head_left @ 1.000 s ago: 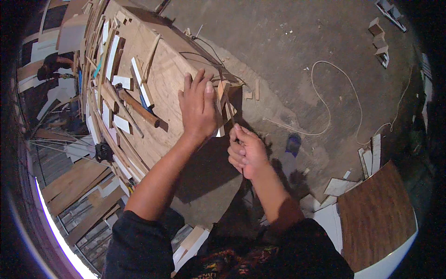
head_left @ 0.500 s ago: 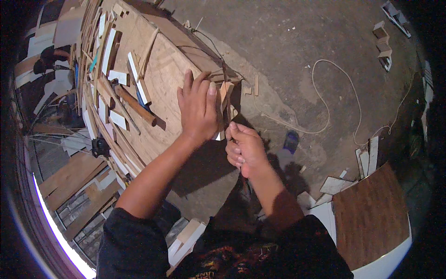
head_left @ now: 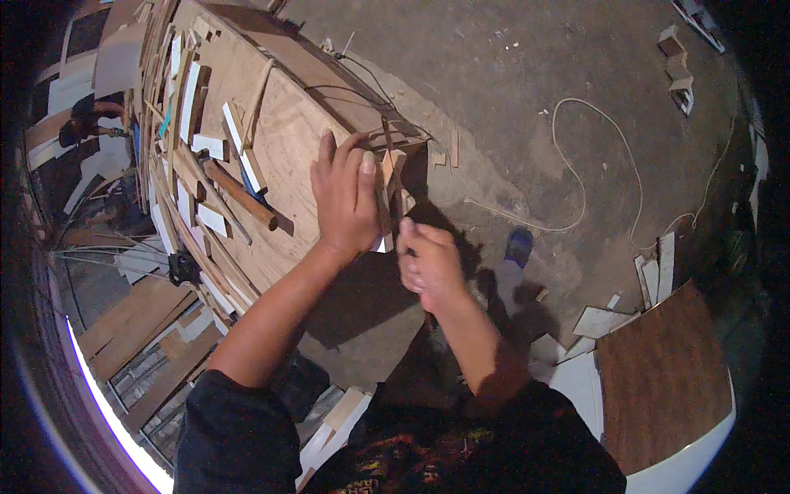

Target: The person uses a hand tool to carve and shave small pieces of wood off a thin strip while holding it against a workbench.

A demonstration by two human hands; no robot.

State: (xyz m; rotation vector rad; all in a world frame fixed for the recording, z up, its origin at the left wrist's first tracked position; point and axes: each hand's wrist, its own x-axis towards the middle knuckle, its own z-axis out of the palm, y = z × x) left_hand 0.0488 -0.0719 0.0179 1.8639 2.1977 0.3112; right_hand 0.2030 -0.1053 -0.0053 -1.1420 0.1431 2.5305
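My left hand (head_left: 347, 198) presses down on a short piece of wood (head_left: 392, 165) at the corner of the plywood worktop (head_left: 292, 115), its fingers stretched forward and partly covering the wood. The wood's white end shows below the palm. Just to the right, my right hand (head_left: 431, 265) is closed around the near end of a long, narrow, dark tool (head_left: 397, 185). The tool's blade runs forward along the wood's right side. Whether it is a file or a saw I cannot tell.
A wooden-handled hammer (head_left: 243, 196) lies on the worktop among white-faced offcuts (head_left: 243, 146) and long strips. A pale cord (head_left: 581, 177) curls across the floor. At lower right stands a brown wood-grain panel (head_left: 662, 375). At the far left, another person's arm (head_left: 107, 109) shows.
The tool's far end has shifted slightly left and toward me. My right hand has turned a little around it; my left hand stays on the wood. The whole view has shifted slightly.
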